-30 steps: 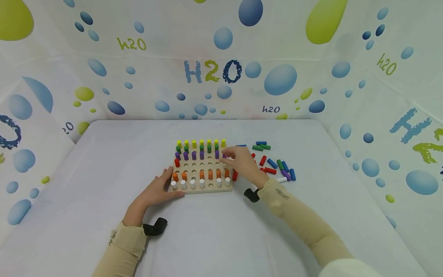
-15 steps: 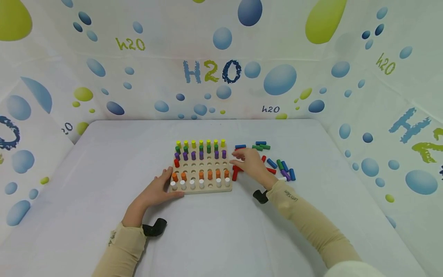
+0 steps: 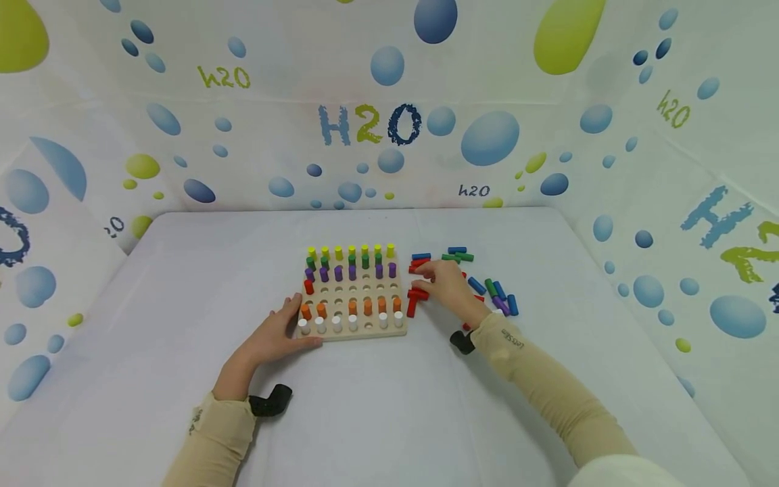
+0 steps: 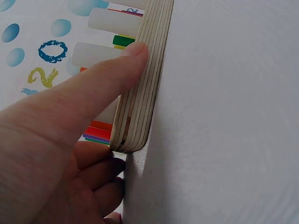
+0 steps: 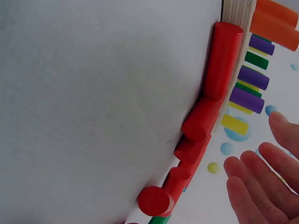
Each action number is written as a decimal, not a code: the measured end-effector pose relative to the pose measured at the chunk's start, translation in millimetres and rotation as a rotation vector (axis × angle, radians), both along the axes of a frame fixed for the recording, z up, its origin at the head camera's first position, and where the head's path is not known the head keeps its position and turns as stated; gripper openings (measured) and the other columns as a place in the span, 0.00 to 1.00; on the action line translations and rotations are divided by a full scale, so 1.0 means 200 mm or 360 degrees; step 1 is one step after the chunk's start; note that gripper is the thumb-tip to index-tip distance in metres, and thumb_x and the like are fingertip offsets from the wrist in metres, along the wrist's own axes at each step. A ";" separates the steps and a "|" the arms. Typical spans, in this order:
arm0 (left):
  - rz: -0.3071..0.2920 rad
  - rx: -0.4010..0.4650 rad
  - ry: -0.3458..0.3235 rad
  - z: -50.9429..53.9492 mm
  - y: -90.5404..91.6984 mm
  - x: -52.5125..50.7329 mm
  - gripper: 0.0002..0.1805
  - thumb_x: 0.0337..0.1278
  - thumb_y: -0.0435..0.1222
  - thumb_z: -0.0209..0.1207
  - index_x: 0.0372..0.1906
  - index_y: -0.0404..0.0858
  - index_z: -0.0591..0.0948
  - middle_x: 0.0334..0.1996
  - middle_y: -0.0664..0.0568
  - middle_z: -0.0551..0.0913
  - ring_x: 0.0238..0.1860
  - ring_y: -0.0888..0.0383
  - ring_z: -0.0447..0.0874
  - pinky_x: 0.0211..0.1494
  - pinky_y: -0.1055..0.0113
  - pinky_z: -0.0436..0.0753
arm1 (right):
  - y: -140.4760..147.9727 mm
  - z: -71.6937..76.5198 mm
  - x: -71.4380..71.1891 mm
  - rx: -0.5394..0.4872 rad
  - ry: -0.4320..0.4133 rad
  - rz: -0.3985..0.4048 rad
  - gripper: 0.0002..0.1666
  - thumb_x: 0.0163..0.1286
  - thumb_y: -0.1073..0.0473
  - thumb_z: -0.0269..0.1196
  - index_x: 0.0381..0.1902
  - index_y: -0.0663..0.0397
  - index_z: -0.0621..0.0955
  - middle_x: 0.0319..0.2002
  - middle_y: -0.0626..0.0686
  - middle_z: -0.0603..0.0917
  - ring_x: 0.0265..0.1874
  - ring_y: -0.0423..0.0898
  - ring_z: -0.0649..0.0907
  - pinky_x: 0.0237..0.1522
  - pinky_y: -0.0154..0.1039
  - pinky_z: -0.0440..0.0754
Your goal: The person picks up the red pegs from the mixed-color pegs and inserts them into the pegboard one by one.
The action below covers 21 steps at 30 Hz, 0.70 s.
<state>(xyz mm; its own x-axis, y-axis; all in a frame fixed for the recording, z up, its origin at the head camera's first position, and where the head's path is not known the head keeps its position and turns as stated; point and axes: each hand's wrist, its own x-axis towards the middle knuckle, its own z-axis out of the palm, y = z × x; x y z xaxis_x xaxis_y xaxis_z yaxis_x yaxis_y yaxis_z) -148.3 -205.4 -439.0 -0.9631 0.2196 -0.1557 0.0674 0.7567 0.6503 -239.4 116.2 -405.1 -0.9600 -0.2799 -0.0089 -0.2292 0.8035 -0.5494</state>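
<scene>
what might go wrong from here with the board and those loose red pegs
The right hand is close to round loose red pegs lying on their sides; a careless brush might roll them away. The left hand holds the pegboard around its near left corner, so pressing at the far right might swivel it.

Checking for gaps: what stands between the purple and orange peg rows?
Head view: one red peg at the left end; the other visible holes between are empty.
</scene>
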 end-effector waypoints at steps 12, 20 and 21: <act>0.0009 -0.0003 0.0001 0.00 0.00 0.01 0.59 0.43 0.55 0.65 0.70 0.29 0.45 0.70 0.36 0.44 0.69 0.39 0.37 0.69 0.45 0.40 | 0.00 -0.03 -0.02 0.0154 0.0027 0.0061 0.16 0.59 0.57 0.65 0.44 0.57 0.83 0.41 0.53 0.83 0.37 0.47 0.78 0.40 0.36 0.80; 0.0004 -0.0007 0.0001 0.01 0.00 0.02 0.59 0.43 0.55 0.65 0.70 0.29 0.45 0.70 0.35 0.44 0.69 0.39 0.37 0.69 0.45 0.40 | 0.00 -0.05 -0.04 0.0215 -0.0032 0.0096 0.13 0.59 0.58 0.65 0.42 0.56 0.84 0.39 0.52 0.83 0.36 0.45 0.79 0.38 0.34 0.81; -0.0001 -0.0006 0.0007 0.01 0.00 0.02 0.59 0.43 0.55 0.65 0.70 0.29 0.45 0.70 0.35 0.44 0.69 0.39 0.37 0.69 0.45 0.40 | 0.00 -0.05 -0.04 0.0211 -0.0033 0.0102 0.13 0.59 0.58 0.65 0.41 0.57 0.84 0.39 0.53 0.83 0.35 0.45 0.79 0.38 0.34 0.81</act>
